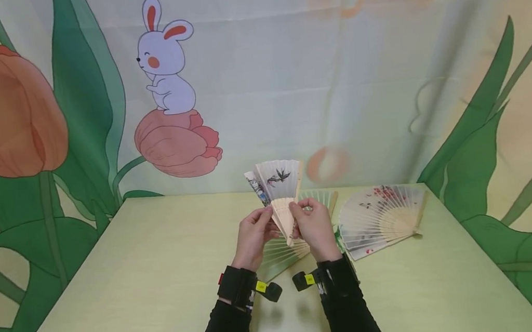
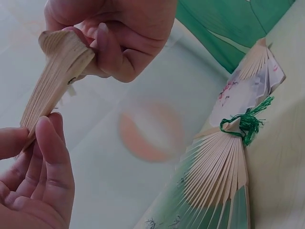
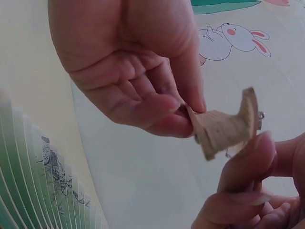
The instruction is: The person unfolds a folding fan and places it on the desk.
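A partly spread white folding fan [image 1: 281, 179] with a dark bird-like print is held up above the table, its wooden ribs narrowing downward. My left hand [image 1: 253, 234] pinches the left edge of the ribs between thumb and fingers. On the opposite edge, my right hand [image 1: 317, 228] pinches the ribs near the lower end. Both wrist views show the wooden rib stack [image 2: 59, 71] from its pivot end, between the two hands. Beneath the hands lies a spread green folding fan [image 1: 278, 263], partly hidden by them, with a green tassel [image 2: 251, 121] at its pivot.
A spread white folding fan with red blossoms [image 1: 368, 215] lies on the table [image 1: 139, 280] to the right. Behind the table hangs a printed cloth [image 1: 258, 73] with a rabbit and tulips.
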{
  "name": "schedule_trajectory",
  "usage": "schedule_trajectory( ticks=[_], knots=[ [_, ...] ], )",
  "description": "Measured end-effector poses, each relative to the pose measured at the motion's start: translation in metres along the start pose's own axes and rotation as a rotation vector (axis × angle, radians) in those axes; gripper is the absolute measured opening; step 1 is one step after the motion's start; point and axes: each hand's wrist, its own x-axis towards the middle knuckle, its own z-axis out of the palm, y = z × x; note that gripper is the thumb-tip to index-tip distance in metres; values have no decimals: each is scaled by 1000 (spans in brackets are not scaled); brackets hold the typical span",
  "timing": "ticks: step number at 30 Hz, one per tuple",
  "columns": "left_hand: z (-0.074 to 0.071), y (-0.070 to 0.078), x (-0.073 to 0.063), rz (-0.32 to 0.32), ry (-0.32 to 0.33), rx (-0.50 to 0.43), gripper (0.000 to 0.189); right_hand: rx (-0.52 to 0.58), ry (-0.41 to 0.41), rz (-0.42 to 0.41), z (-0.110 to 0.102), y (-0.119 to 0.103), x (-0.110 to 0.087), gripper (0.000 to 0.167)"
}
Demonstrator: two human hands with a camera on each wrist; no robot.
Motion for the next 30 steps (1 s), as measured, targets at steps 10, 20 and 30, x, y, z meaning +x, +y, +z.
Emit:
schedule_trajectory(
  ticks=[10, 20, 30],
  knots=[
    [-6, 1, 1, -9, 12, -3, 32, -5, 8, 25, 0, 0, 1, 15],
    [-6, 2, 2, -17, 7, 1, 31, 13, 18, 17, -2, 1, 2, 16],
    [-5, 2, 1, -16, 16, 18, 33, 8, 36, 12, -5, 1, 2, 14]
  ],
)
